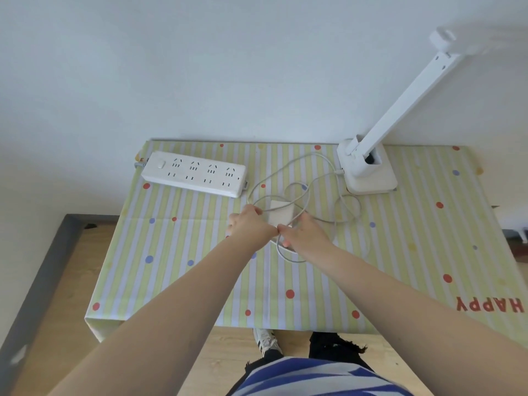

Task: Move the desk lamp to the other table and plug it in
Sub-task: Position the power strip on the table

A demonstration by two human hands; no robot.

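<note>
Head view: lamp (pixel 371 164) at upper right of the striped surface (pixel 177 270), base by the far edge, well apart from both hands, white arm leaning up toward the top right corner. Cord (pixel 323 178) looped between base and hands. Left hand (pixel 251 227) at frame centre, fingers pinched on a cord loop. Right hand (pixel 305 232) touching it, closed on cord beside the adapter (pixel 278 214). Power strip (pixel 194 174) at upper left, long axis running left-right, sockets unoccupied.
</note>
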